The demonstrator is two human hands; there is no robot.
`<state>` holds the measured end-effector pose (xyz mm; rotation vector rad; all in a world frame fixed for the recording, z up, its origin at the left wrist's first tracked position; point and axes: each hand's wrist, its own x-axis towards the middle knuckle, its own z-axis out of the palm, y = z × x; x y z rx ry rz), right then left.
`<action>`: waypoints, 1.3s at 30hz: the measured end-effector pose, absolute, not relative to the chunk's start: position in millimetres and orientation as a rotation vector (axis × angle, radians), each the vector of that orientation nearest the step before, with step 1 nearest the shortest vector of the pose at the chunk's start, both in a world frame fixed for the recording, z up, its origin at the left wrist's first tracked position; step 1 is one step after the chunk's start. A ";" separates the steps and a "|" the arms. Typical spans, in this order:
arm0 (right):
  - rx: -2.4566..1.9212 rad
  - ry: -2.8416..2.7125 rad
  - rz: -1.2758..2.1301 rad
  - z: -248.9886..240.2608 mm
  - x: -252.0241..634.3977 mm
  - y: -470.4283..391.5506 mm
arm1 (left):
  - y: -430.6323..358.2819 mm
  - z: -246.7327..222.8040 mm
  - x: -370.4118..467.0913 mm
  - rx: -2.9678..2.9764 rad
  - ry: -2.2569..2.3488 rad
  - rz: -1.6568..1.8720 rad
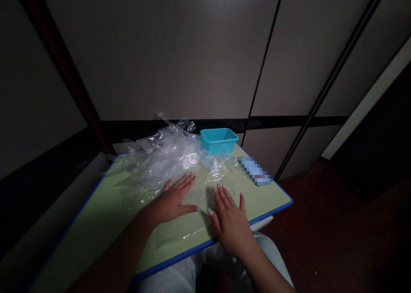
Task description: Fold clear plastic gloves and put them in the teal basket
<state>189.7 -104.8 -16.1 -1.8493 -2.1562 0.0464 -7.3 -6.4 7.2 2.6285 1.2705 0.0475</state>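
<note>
A clear plastic bag (pixel 180 231) lies spread out on the yellow-green table (pixel 105 224), its outline hard to follow. My left hand (pixel 175 201) rests flat on it with the fingers stretched and the thumb out to the side. Close by on the right, my right hand (pixel 229 220) also presses down flat, fingers extended and little finger apart. Just beyond my left hand is a heap of crumpled clear plastic bags (pixel 167 152). A smaller crumpled piece of clear plastic (pixel 218 162) sits in front of a turquoise plastic basket (pixel 220 141).
A blurred-out flat blue item (pixel 255 171) lies near the table's right edge. Blue edging (pixel 180 258) runs around the table. Behind it rise large cabinet panels (pixel 173 53). My legs (pixel 180 278) are under the front edge, and dark red floor (pixel 321 241) shows to the right.
</note>
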 end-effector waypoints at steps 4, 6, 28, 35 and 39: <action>-1.673 -2.383 0.160 2.5 196.1 -66.2 | -1.9 -0.4 -7.4 2.600 1.299 0.083; -1.575 -2.500 0.223 5.4 200.5 -51.5 | 0.2 -4.2 -7.5 2.586 1.316 0.114; -1.352 -2.519 0.056 -25.0 196.7 -44.0 | -69.4 5.3 87.7 2.333 1.513 0.305; -1.379 -2.610 0.244 -21.6 199.5 -33.8 | -83.4 -16.0 85.2 2.266 1.612 0.403; -1.402 -2.669 0.259 -17.5 200.8 -33.1 | -88.4 -17.0 65.6 2.309 1.619 0.334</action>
